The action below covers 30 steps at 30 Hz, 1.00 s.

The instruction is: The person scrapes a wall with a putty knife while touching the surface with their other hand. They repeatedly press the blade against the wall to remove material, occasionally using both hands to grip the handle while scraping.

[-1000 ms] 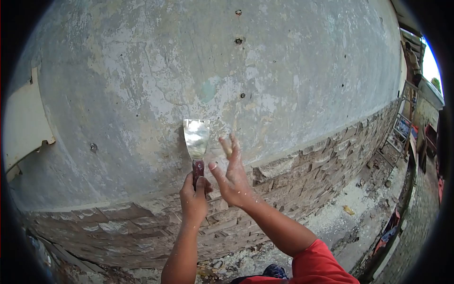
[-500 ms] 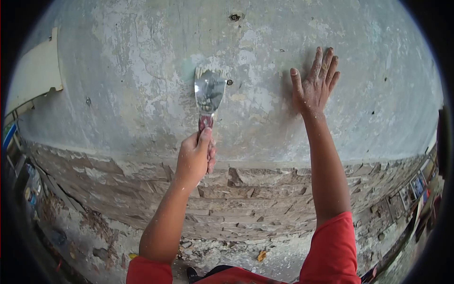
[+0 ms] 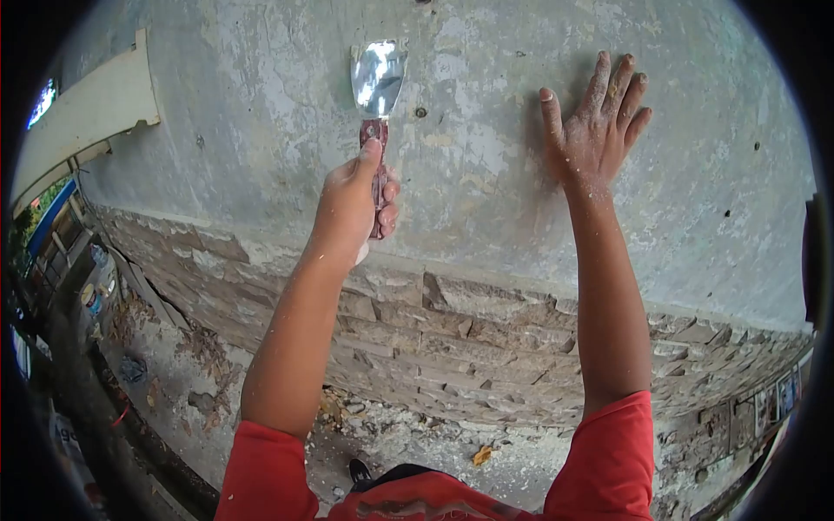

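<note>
since half a second ago the putty knife (image 3: 377, 82) has slid higher up the plastered wall (image 3: 486, 165), its blade flat against the flaking paint. the left hand (image 3: 354, 207) has its fingers wrapped tight round the dark red handle. the right hand (image 3: 595, 117) stays pressed flat on the wall, fingers spread open, above the stone cladding (image 3: 469, 339).

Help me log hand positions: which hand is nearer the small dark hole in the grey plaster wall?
Left. The left hand grips a red-handled metal scraper just below-left of the hole; the right hand lies flat farther right.
</note>
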Available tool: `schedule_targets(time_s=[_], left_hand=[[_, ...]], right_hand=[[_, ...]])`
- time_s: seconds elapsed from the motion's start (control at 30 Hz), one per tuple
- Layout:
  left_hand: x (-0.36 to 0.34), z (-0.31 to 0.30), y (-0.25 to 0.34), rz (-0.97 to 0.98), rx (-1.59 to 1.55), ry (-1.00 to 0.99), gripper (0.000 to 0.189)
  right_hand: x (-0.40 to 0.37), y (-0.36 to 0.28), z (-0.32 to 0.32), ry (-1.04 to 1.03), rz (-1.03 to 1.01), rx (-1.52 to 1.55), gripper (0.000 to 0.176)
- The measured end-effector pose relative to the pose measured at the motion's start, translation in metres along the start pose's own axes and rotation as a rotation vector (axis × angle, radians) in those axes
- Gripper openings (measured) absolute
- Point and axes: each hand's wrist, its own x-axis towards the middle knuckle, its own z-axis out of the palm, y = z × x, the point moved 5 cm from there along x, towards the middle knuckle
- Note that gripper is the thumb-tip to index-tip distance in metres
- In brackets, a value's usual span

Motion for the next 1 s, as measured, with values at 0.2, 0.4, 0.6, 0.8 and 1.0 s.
schedule_targets(time_s=[0.2,0.4,0.6,0.8,1.0], left_hand=[[-0.018,-0.003,-0.023,-0.086,-0.005,0.019,0.041],[-0.025,-0.01,-0.077,-0.04,0.07,-0.023,0.044],[-0.031,0.007,-0.084,-0.091,0.012,-0.065,0.046],[-0.047,0.0,-0.124,-0.122,0.095,-0.077,0.044],[-0.058,0.008,-0.126,-0.213,0.106,-0.075,0.043]], right_hand=[[-0.001,0.0,-0.001,0.007,-0.017,-0.012,0.085],[-0.001,0.0,-0.002,-0.025,0.004,-0.023,0.084],[-0.001,-0.002,-0.004,-0.043,0.022,-0.031,0.084],[-0.001,-0.002,-0.004,-0.031,0.026,-0.028,0.083],[-0.002,-0.003,-0.006,-0.026,0.016,-0.028,0.082]])
